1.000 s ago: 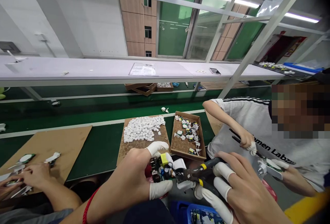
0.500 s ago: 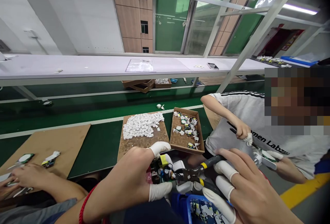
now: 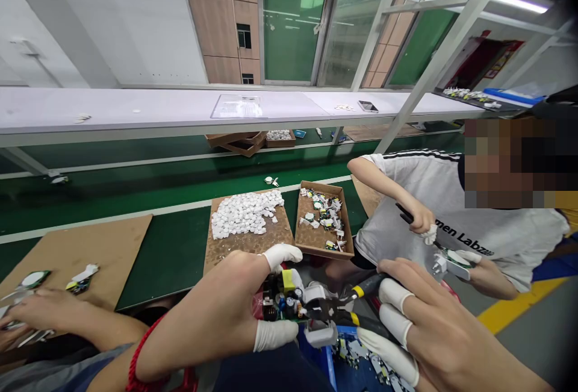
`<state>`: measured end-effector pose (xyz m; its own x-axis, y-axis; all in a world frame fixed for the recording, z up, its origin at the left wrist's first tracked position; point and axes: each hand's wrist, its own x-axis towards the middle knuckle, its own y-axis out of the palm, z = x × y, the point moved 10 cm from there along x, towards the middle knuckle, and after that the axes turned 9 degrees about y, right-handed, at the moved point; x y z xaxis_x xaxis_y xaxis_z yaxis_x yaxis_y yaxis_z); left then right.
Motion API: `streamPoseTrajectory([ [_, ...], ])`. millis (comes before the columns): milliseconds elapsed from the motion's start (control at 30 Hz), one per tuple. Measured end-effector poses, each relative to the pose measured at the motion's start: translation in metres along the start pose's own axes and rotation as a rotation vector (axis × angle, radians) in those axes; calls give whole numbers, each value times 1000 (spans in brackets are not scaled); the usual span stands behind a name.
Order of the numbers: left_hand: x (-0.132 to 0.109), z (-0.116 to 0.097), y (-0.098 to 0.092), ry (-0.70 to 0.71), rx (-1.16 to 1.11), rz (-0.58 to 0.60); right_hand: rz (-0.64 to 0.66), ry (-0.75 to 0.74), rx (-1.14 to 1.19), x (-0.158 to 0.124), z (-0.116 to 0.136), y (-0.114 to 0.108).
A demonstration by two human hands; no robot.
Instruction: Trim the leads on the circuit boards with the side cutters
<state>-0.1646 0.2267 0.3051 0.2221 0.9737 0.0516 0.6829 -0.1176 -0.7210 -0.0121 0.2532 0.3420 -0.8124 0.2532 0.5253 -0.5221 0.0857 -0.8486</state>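
Note:
My left hand [image 3: 244,301], with white finger cots on thumb and finger, grips a small circuit board [image 3: 284,295] carrying a yellow part and several capacitors. White plastic pieces [image 3: 321,333] stick out at the board's right end. My right hand [image 3: 419,314], also in finger cots, is wrapped round the black handles of a pair of pliers [image 3: 370,286] with yellow bands. The jaws meet the board's right end, among the white pieces; whether they bite on a part cannot be made out. Below the hands is a blue bin [image 3: 332,368] holding more boards.
White caps [image 3: 246,214] are heaped on a brown board [image 3: 280,235]. Right of it stands a cardboard tray [image 3: 323,252] with circuit boards. A co-worker [image 3: 415,205] at right works with a tool; another person's hands [image 3: 40,308] are at left. A shelf [image 3: 171,106] crosses behind.
The view has shifted slightly, and more of the blue bin's contents shows. The white pieces at the board's end look tilted differently. Both hands keep their holds on the board and pliers.

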Motion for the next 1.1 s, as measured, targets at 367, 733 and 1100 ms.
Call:
streamPoseTrajectory([
  [367,2,11,-1,-7,239,-7,362,164,426,7,-19,40],
  [733,6,25,5,13,29,-7,374,382,812,-19,-45,80],
  [1100,5,111,81,-151,180,193,205,564,-152,-127,-78,124],
])
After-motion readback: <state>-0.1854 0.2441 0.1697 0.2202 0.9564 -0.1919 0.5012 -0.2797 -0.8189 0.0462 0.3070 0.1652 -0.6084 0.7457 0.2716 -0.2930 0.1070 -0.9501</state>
